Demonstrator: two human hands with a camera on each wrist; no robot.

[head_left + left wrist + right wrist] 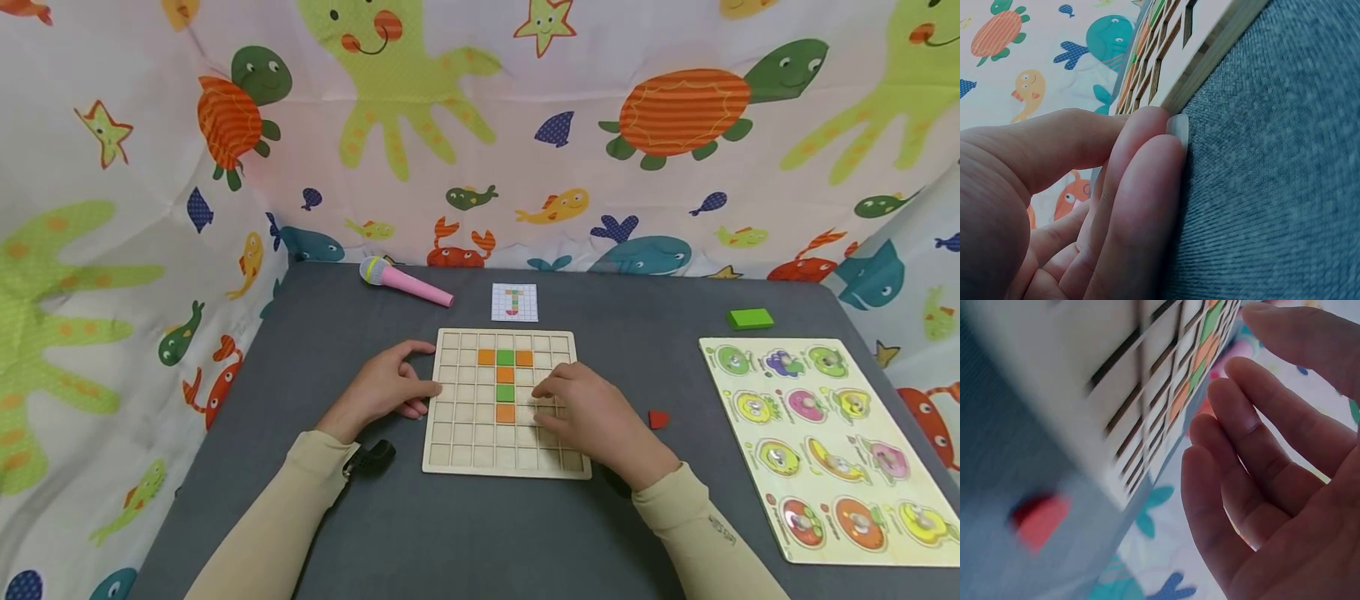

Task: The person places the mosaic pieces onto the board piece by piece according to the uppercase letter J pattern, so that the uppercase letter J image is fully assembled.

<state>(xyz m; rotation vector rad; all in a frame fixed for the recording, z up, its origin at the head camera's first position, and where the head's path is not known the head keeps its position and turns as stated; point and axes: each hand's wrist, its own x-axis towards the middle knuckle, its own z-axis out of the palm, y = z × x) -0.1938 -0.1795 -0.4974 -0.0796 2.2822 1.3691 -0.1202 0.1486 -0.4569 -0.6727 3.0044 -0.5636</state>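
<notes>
A wooden grid board (461, 454) lies on the table with orange and green squares set in it. They form a short row of orange, green (506, 357) and orange, with a column of orange and green below. My left hand (386, 385) holds the board's left edge, its thumb and fingertips touching there in the left wrist view. Over the board's right part is my right hand (588, 412), its fingers loosely bent and apart from the thumb, with no piece seen between them. A small red piece (1041, 519) lies on the table right of the board.
Behind the board are a small card (514, 302) printed with a coloured pattern and a pink microphone (408, 282). At right lie a green block (750, 318) and a fruit-picture board (757, 454). A sea-animal print curtain (525, 167) stands along the table's back and sides.
</notes>
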